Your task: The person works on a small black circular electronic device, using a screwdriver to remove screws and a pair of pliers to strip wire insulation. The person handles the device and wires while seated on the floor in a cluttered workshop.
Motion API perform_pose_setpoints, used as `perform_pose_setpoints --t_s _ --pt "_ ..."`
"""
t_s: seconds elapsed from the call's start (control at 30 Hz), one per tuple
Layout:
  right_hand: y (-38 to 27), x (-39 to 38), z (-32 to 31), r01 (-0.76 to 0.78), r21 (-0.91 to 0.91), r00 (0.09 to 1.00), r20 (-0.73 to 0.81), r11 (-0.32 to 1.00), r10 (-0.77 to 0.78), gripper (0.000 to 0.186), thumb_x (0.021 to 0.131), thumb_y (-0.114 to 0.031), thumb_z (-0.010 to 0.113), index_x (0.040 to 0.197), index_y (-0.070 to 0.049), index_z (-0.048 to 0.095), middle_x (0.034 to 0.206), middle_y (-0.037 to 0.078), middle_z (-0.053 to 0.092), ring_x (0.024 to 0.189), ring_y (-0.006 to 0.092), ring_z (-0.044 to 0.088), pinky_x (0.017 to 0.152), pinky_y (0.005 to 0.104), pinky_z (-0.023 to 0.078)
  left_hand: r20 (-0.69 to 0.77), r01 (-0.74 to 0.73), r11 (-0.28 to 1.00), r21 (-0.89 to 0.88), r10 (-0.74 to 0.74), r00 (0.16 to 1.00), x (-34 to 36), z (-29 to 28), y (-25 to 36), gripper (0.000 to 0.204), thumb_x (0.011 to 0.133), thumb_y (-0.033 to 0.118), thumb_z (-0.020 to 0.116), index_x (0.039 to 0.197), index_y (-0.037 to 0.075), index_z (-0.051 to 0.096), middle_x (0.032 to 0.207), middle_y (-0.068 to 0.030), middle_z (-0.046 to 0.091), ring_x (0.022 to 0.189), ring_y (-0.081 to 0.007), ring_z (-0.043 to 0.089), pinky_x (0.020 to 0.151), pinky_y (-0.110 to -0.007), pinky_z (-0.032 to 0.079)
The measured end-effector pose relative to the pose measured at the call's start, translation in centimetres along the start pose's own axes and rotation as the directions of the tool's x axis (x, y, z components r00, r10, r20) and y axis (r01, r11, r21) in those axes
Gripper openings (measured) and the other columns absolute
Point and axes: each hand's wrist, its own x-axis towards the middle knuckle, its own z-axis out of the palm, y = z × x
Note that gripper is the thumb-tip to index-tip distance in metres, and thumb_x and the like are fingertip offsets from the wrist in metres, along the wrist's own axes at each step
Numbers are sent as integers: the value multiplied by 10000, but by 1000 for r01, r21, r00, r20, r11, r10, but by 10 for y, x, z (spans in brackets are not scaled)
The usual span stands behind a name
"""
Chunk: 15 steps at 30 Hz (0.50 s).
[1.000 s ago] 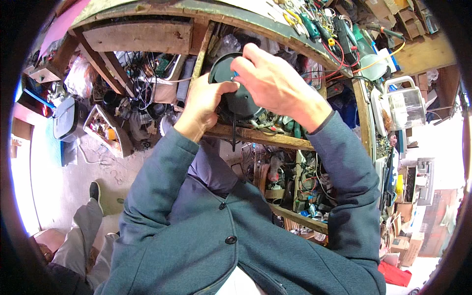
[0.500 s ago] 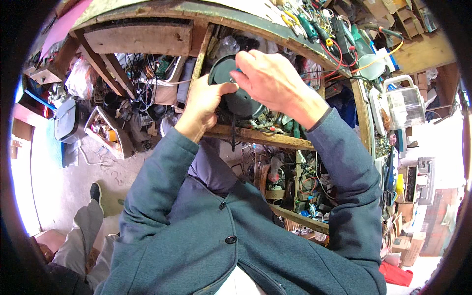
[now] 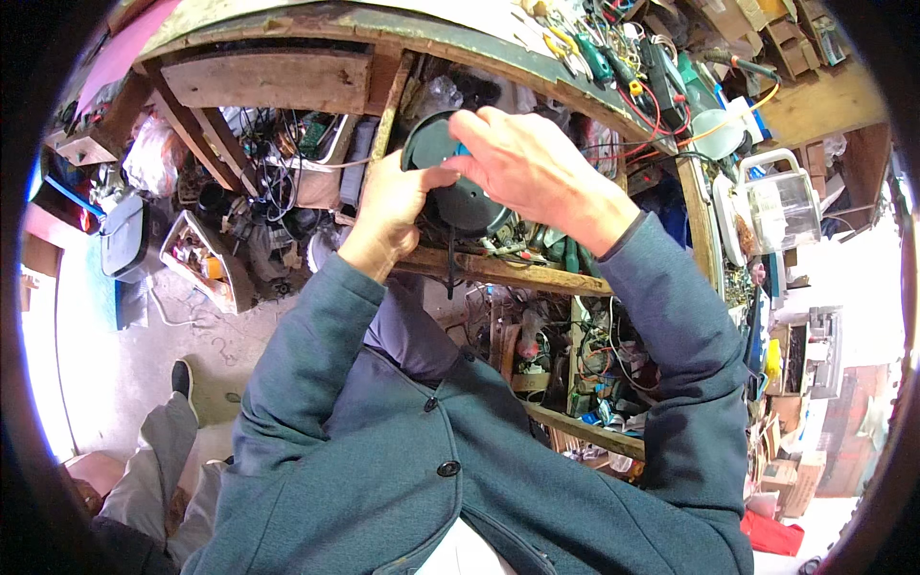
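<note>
My left hand (image 3: 390, 213) grips the left edge of a round dark grey appliance base (image 3: 471, 208), its thumb reaching across the top. A dark cord (image 3: 451, 276) hangs from the base's near side. Over the middle of the base, my right hand (image 3: 537, 165) is closed in a pinch close to the left thumb. A bit of blue (image 3: 462, 150) shows beside its fingers; what they hold is mostly hidden. The base is above an open drawer (image 3: 517, 272) full of tools and parts.
Pliers and other hand tools (image 3: 594, 57) crowd the far right of the workbench. A clear plastic jug (image 3: 784, 201) stands at the right. Left lie tangled cables (image 3: 283, 182) and a white bin of parts (image 3: 203, 264). Another person's leg (image 3: 163, 450) is at lower left.
Both hands stay on the round base, which has shifted very slightly. The right fingers have turned a little, and more of the blue bit shows.
</note>
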Motion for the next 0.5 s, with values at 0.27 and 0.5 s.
perform_pose_setpoints --t_s 0.27,0.5 --pt "10 1 -3 126 -5 991 41 992 -126 262 862 -216 712 947 -10 575 827 166 618 799 347 660 686 430 527 -15 -27 999 29 27 1000 -3 4 3 350 750 7 732 1099 12 694 1007 -58 717 877 -166 667 823 -331 538" --pt "0 13 -2 -269 174 961 111 947 253 272 872 -231 688 923 26 615 728 223 653 733 405 677 663 453 533 3 -3 1000 -11 3 1000 -2 4 6 327 751 13 726 1077 9 701 999 -58 714 875 -155 656 825 -314 519"
